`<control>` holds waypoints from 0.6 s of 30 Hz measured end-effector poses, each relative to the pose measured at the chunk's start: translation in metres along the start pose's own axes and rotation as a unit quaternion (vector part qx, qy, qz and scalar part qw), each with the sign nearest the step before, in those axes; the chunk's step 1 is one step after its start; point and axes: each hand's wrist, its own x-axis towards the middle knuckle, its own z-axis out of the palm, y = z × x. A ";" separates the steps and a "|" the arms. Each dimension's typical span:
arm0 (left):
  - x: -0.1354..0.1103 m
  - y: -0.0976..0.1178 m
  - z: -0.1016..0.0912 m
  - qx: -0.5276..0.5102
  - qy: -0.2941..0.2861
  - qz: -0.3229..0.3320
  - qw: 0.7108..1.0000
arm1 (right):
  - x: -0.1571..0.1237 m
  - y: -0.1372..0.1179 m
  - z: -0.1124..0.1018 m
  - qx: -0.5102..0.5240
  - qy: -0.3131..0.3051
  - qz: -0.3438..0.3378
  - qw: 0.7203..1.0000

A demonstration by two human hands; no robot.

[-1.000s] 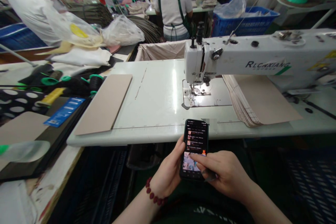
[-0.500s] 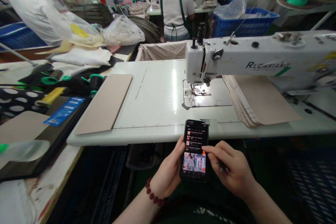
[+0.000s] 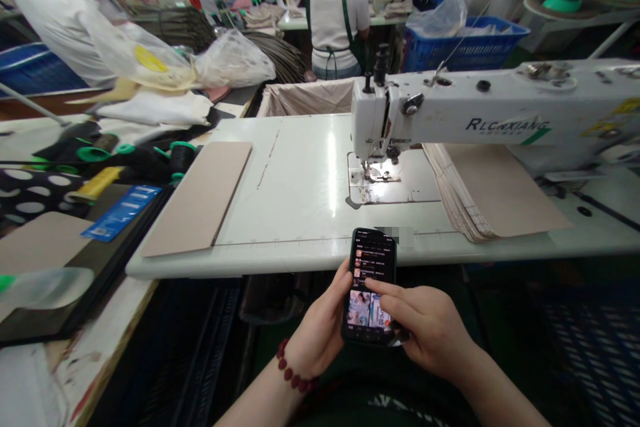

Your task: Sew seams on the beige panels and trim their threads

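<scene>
My left hand (image 3: pixel 324 327), with a dark red bead bracelet (image 3: pixel 293 373) at the wrist, is closed round a smartphone (image 3: pixel 359 310). The phone stands upright in front of the table edge, its lit screen showing a list and two pictures. My right hand (image 3: pixel 433 323) reaches across it, the index fingertip on or just over the screen's middle. Its other fingers are curled; a small dark, shiny thing shows under them, too hidden to name. Beyond the phone stands a white sewing machine (image 3: pixel 440 107), with a stack of beige panels (image 3: pixel 510 193) under its arm.
Another beige panel (image 3: pixel 200 197) lies on the left of the sewing table (image 3: pixel 295 200). Further left are thread spools (image 3: pixel 183 159), a blue packet (image 3: pixel 121 212) and dark material. A co-worker in a green apron (image 3: pixel 333 20) stands behind, near a blue crate (image 3: pixel 465 43).
My right index finger has moved left across the phone screen, from its right edge to its middle. The right hand now covers part of the lower right picture. My left hand keeps its hold.
</scene>
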 end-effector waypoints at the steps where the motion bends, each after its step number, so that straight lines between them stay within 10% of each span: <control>1: 0.000 0.000 0.000 0.000 0.001 -0.002 1.000 | 0.000 0.000 0.000 -0.003 0.000 -0.001 1.000; 18: 0.003 -0.002 -0.001 0.010 0.001 0.001 1.000 | 0.007 0.000 -0.001 -0.038 -0.014 -0.003 0.999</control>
